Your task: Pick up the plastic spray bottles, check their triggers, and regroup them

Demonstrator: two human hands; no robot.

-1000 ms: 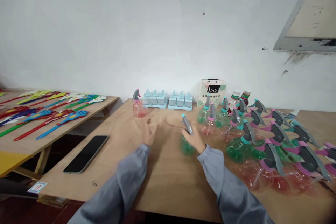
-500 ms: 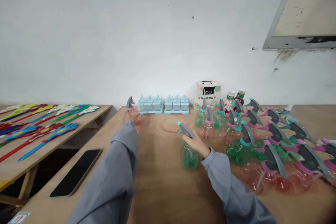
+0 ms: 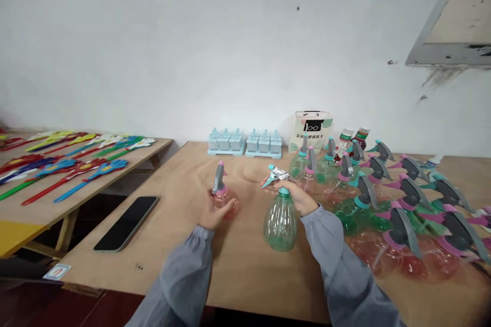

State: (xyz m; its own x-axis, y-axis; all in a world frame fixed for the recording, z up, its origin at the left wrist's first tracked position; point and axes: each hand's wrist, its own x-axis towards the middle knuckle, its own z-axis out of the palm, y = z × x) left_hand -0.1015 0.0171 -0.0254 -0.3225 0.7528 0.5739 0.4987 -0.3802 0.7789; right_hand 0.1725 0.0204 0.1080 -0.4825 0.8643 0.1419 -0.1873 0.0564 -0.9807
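Note:
My left hand [image 3: 213,214] is wrapped round a pink spray bottle [image 3: 231,209] with a grey and pink trigger head, in the middle of the wooden table. Further right, my right hand [image 3: 299,197] grips a clear green spray bottle [image 3: 280,225] just below its trigger head, whose top shines in the light. This bottle is upright, its round body hanging below the fingers. Some of my right fingers are hidden behind the neck. Several more pink and green spray bottles [image 3: 350,216] stand close together to the right of my right hand.
A black phone [image 3: 126,224] lies on the left of the table. Light blue ice-pop moulds [image 3: 226,142], a paper bag [image 3: 310,133] and jars [image 3: 344,143] stand along the wall. Colourful hand-shaped clappers [image 3: 90,176] cover another table at left.
My left hand has come back from the table's far left towards me and to the right, bringing the pink spray bottle. My right hand still holds the green one. The view has shifted slightly.

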